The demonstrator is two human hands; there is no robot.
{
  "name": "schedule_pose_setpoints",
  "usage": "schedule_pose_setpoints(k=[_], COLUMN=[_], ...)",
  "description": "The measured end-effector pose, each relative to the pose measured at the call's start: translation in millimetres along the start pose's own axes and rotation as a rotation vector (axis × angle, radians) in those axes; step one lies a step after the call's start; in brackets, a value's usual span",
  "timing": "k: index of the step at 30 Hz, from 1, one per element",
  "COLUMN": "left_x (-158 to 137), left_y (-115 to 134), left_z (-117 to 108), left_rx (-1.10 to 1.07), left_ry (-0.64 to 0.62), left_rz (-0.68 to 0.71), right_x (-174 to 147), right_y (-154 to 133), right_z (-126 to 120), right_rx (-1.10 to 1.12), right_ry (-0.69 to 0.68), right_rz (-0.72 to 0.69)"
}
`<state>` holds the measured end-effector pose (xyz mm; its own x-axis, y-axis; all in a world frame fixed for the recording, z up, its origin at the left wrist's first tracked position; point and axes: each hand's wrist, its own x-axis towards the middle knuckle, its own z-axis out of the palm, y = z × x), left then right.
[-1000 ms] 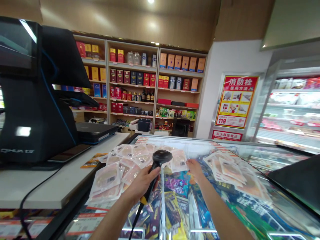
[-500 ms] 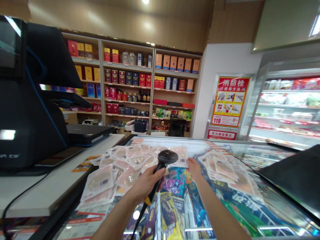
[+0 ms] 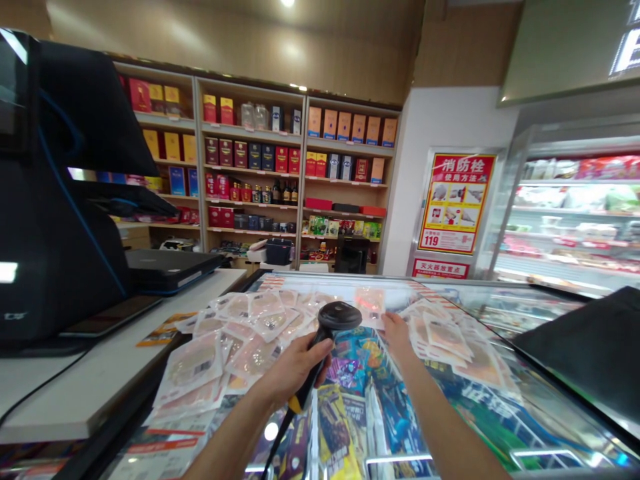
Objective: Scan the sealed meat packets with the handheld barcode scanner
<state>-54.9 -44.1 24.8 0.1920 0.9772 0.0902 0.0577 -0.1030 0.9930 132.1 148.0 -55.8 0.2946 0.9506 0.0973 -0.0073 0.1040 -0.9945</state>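
Note:
My left hand [image 3: 299,368] is wrapped around the handle of a black barcode scanner [image 3: 340,315], its head tilted forward and its cord running down. Between the fingertips of my right hand [image 3: 399,331] is the edge of a flat clear packet [image 3: 370,303], with a red glow on its surface. On the glass freezer top, many similar packets [image 3: 260,313] lie spread to the left of the scanner. A second pile of packets [image 3: 443,337] overlaps to the right of my right hand.
Under the glass lie colourful wrapped goods [image 3: 340,427]. A black checkout terminal [image 3: 55,200] stands on the white counter [image 3: 107,373] at left, beside an orange wrapper [image 3: 163,330]. A dark object [image 3: 590,353] rises at right. Shelves of boxes [image 3: 250,157] line the back wall.
My right hand has shifted slightly right with the packet, which now shows beside the scanner head rather than partly behind it. A red light has appeared on it.

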Motion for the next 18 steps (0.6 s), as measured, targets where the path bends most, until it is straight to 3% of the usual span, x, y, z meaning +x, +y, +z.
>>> schedule_pose_setpoints(k=[9, 18], left_x=[-7, -1], left_y=[12, 4], left_z=[6, 2], left_rx=[-0.051, -0.13], left_ry=[-0.09, -0.109], left_rz=[-0.02, -0.047], right_x=[-2, 3], right_y=[-11, -6], right_z=[-9, -6], right_rx=[0.049, 0.045], right_ry=[0.067, 0.037], right_rz=[0.049, 0.024])
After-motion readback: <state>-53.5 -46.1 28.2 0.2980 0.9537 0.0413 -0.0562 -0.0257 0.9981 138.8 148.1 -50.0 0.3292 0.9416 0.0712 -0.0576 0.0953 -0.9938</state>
